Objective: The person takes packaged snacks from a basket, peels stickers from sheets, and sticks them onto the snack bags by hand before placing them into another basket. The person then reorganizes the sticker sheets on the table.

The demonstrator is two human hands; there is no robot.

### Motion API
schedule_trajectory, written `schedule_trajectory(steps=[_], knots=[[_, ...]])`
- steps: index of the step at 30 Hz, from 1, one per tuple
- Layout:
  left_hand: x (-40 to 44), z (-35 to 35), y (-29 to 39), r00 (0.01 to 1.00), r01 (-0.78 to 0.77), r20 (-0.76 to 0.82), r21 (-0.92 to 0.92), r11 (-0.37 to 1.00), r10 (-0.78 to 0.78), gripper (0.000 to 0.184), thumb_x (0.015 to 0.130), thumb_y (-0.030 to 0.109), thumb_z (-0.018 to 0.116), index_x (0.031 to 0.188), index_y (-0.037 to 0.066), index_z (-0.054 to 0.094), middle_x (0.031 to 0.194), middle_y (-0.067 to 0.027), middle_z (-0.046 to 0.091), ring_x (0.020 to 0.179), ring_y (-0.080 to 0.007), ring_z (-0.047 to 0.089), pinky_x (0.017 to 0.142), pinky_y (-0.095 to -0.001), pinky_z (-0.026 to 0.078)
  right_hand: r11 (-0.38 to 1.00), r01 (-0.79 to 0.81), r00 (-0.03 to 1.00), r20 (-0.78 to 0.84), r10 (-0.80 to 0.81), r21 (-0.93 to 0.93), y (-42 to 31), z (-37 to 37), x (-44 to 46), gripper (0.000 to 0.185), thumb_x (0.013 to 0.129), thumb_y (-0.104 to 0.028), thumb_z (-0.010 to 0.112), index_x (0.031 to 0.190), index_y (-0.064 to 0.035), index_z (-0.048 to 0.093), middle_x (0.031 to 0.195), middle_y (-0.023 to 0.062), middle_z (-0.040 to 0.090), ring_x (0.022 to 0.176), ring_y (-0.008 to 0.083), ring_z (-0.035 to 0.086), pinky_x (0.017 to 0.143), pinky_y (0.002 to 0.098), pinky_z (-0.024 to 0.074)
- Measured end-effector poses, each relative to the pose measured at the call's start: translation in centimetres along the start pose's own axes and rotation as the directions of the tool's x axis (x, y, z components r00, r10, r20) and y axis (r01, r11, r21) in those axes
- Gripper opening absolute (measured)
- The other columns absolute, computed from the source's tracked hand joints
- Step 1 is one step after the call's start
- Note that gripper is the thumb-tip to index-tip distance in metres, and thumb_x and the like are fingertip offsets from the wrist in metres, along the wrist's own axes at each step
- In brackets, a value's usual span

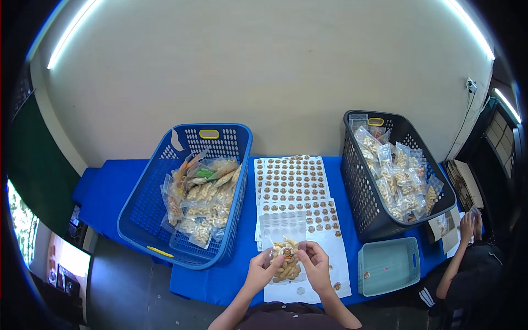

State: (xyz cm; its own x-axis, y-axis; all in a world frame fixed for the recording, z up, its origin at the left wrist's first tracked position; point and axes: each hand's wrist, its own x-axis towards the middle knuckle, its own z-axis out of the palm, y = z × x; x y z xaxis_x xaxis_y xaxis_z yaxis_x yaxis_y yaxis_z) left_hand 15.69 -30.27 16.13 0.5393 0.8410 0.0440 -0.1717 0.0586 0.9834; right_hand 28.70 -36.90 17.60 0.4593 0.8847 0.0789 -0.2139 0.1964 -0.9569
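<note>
Both of my hands hold a clear zip bag of pale snacks (286, 269) over the sticker sheets. My left hand (263, 270) grips the bag's left edge, its thumb by a round brown-and-white sticker (287, 253) on the bag's front. On the other side, my right hand (314, 266) pinches the right edge, its thumb also close to the sticker. The bag's clear top stands up away from me. Under it lie white sheets (324, 258) with rows of round stickers; the nearest sheet has bare areas and a few stickers left near my right hand.
A blue basket (126, 214) at left and a black basket (360, 203) at right hold many snack bags. A pale green tray (388, 283) containing a loose sticker stands at front right. At far right, another person's hands (470, 224) hold a clear bag. Blue cloth (203, 286) covers the table.
</note>
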Motion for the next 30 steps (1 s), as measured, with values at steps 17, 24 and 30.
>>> schedule_trajectory(steps=[17, 24, 30], knots=[[-0.6, 0.0, -0.5, 0.998, 0.043, 0.048, 0.028, 0.999, -0.044, 0.034, 0.084, 0.019, 0.059, 0.108, -0.004, 0.053, 0.086, -0.0037, 0.06, 0.074, -0.0042, 0.055, 0.063, -0.018, 0.044, 0.999, -0.051, 0.998, 0.02, 0.051, -0.016, -0.9, -0.1, -0.7, 0.025, 0.08, -0.006, 0.06, 0.101, 0.0048, 0.052, 0.09, 0.0081, 0.06, 0.083, 0.0103, 0.056, 0.073, 0.0226, 0.0448], [-0.1, 0.4, 0.5, 0.996, 0.068, 0.061, 0.041, 0.997, -0.07, 0.034, 0.082, 0.019, 0.061, 0.106, -0.003, 0.053, 0.084, -0.0047, 0.061, 0.073, -0.0051, 0.056, 0.061, -0.018, 0.045, 0.999, -0.028, 0.999, -0.046, 0.029, 0.015, -0.4, 0.5, -0.5, 0.02, 0.08, -0.005, 0.059, 0.098, 0.0025, 0.053, 0.089, 0.0044, 0.058, 0.081, 0.0074, 0.053, 0.073, 0.0213, 0.043], [-0.2, -0.6, 0.2, 0.986, 0.117, 0.115, 0.049, 0.992, -0.122, 0.029, 0.082, 0.013, 0.06, 0.105, -0.003, 0.054, 0.091, -0.0053, 0.061, 0.08, -0.007, 0.057, 0.068, -0.02, 0.046, 0.993, -0.099, 0.995, -0.01, 0.1, 0.068, 0.1, 0.1, -0.4, 0.02, 0.082, -0.007, 0.058, 0.099, 0.0026, 0.052, 0.089, 0.0045, 0.057, 0.081, 0.0077, 0.054, 0.072, 0.0216, 0.0438]])
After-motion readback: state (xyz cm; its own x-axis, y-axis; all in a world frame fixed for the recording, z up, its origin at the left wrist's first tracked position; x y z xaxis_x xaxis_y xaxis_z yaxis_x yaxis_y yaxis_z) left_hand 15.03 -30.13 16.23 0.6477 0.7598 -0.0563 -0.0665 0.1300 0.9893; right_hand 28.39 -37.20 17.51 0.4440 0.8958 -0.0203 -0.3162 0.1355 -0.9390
